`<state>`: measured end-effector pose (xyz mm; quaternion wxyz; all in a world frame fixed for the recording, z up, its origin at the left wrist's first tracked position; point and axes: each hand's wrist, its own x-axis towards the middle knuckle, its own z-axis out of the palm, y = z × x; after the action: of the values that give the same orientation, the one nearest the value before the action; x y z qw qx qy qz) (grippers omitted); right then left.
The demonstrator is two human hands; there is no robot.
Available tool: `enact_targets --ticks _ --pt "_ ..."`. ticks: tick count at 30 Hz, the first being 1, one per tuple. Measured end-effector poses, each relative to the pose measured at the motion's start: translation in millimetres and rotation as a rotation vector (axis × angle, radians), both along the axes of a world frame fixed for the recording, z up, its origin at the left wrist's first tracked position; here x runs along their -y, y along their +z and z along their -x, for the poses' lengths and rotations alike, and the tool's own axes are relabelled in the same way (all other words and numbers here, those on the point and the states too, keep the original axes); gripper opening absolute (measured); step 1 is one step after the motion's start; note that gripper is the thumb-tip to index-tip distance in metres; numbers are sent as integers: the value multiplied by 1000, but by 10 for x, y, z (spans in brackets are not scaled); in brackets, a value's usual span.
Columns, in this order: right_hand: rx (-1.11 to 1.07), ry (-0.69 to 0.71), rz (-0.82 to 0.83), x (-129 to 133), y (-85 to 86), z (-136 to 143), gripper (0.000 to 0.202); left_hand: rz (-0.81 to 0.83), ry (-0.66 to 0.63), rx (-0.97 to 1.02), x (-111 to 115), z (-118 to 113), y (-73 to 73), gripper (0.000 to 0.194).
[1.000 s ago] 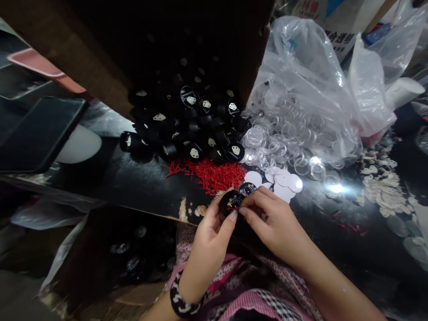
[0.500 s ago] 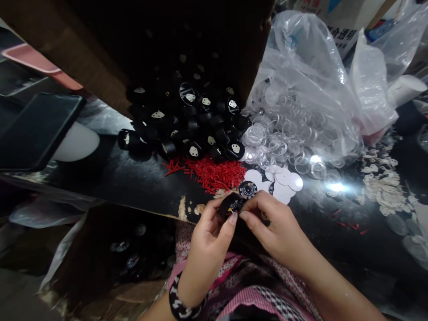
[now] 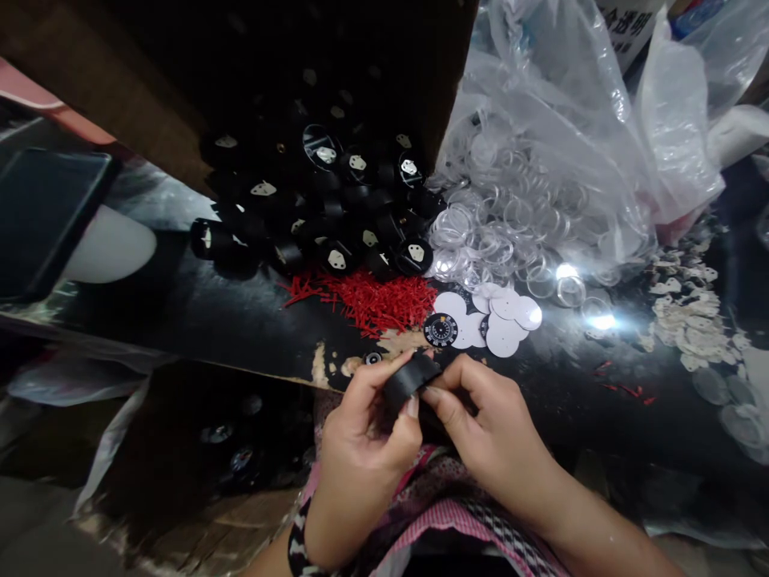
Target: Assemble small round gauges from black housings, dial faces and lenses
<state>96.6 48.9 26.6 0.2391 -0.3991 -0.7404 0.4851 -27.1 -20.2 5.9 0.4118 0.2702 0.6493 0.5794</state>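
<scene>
My left hand (image 3: 366, 445) is closed around a short, round black plastic case (image 3: 412, 379), thumb below and fingers above. The case is tipped so its side wall faces me, and its dial is out of sight. My right hand (image 3: 486, 417) is pinched at the case's right edge; whatever lies between those fingertips is hidden. Just beyond my left fingers is a small black round piece with a pale ring (image 3: 372, 358). A black printed dial disc (image 3: 440, 329) lies face up beside several white discs (image 3: 508, 320). Behind my hands spreads a heap of thin red pointers (image 3: 384, 303).
Several black cases (image 3: 336, 256) with pale metal plates spill from a cardboard box (image 3: 453, 88). Clear plastic rings (image 3: 510, 220) pour from a plastic bag (image 3: 558, 96). Pale metal plates (image 3: 685, 312) lie at right, a phone (image 3: 54, 216) at left. Below the table edge, an open box (image 3: 198, 521) holds round pieces.
The case in my left hand has turned over, so the dial no longer shows and its side wall does. The small ringed piece beyond my fingers has come into sight. My view has shifted slightly.
</scene>
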Motion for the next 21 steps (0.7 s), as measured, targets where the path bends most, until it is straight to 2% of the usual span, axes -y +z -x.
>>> enact_targets --ticks 2,4,7,8,10,13,15,18,19,21 --pt "51 14 -7 -30 7 -6 20 16 -27 76 -19 25 -20 30" --pt "95 36 -87 -85 22 -21 20 25 -74 223 -43 50 -55 32" --pt "154 116 -351 -185 34 -31 6 21 -120 407 -55 73 -119 37" --pt "187 155 -440 -216 29 -25 10 22 -126 434 -52 73 -138 40" --pt "270 214 -577 -264 4 3 14 27 -112 434 -43 55 -167 42" --pt "309 225 -703 -283 -37 71 17 66 -12 443 -47 -20 -183 39" --pt "274 185 -709 -267 -35 113 15 90 77 524 -66 -82 -188 40" --pt "294 87 -552 -259 29 141 9 93 162 655 -95 -130 -211 42" --pt "314 88 -473 -282 58 139 7 85 158 663 -102 -126 -223 41" --pt "321 178 -334 -395 100 129 7 62 133 651 -112 -95 -245 37"
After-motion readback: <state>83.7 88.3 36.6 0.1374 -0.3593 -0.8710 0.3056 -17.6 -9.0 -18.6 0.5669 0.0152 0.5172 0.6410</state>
